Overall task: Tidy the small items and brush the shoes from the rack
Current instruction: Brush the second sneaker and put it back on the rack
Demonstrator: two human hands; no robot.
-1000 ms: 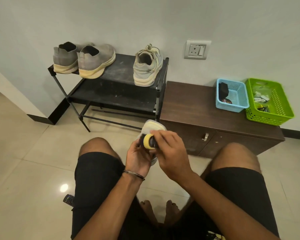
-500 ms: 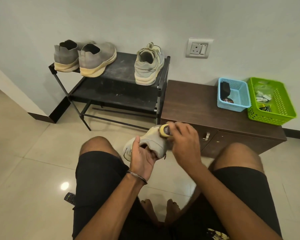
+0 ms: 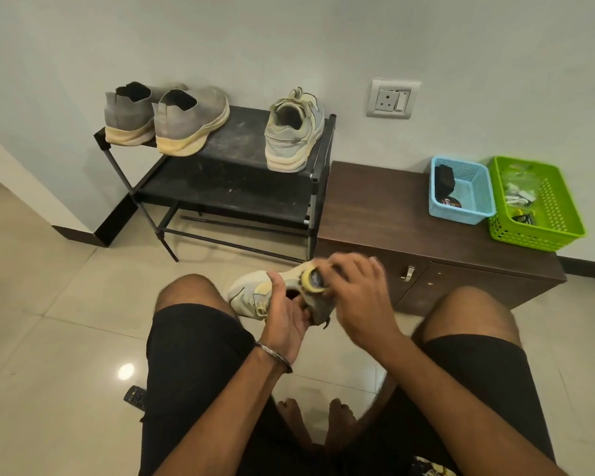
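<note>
My left hand (image 3: 287,316) holds a pale cream and grey sneaker (image 3: 255,297) between my knees, with my thumb on top and my other fingers curled under it. My right hand (image 3: 359,297) is just beside my left one and pinches a small round yellow brush (image 3: 312,280), pressing it on the heel end of the shoe. My right fingers are curled and a bit blurry. Up past my fingers stands a black metal shoe rack (image 3: 227,173). The matching cream sneaker (image 3: 294,132) sits on its right side, and two grey slip-on shoes (image 3: 165,120) sit on its left. Off to the right of my hands, a dark brown wooden cabinet (image 3: 385,214) holds a small blue plastic basket (image 3: 461,190) touching a green plastic basket (image 3: 536,204) with little things inside.
</note>
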